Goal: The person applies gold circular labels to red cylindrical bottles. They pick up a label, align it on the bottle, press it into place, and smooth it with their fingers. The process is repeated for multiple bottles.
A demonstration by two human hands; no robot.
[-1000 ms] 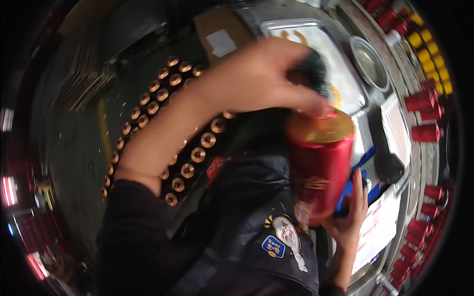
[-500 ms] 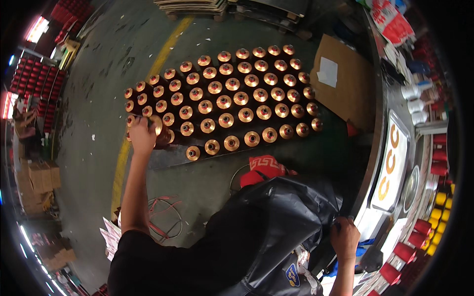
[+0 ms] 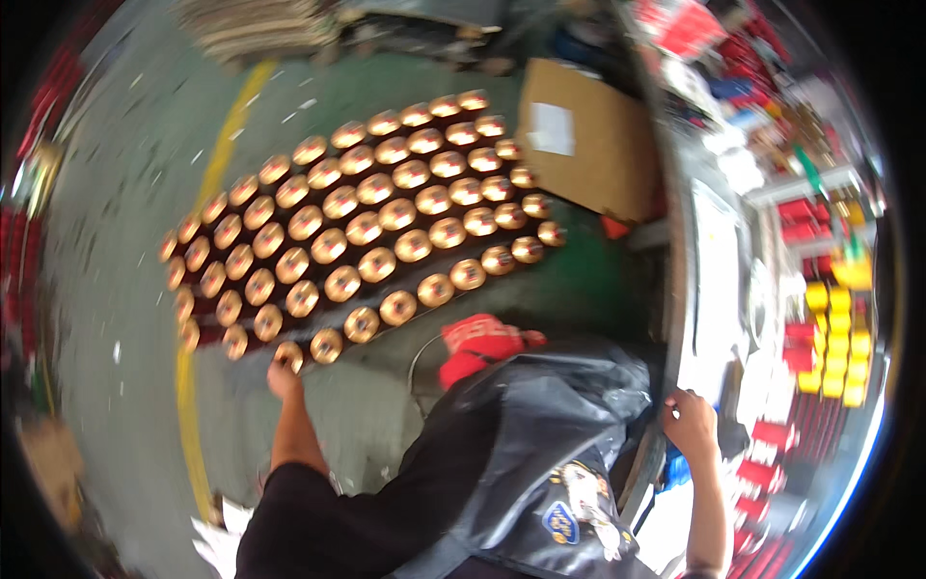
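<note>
Gold-topped, dark red cylindrical canisters (image 3: pixel 397 307) stand in slanting rows left of centre, nine in the lowest. At its lower-left end, the left hand's (image 3: pixel 285 378) narrowed fingers touch one; I cannot tell whether they grip. Lower right, the right hand (image 3: pixel 691 425) curls, its hold unclear. One blue badge (image 3: pixel 559 522) on the glossy black apron (image 3: pixel 521 425) is illegible.

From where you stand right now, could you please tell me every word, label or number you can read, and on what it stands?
No text can be read.
Blue badge on black apron: marks too small and blurred.
White paper on the cardboard: no writing legible.
Gold-topped containers: too blurred to read any marks.
</note>
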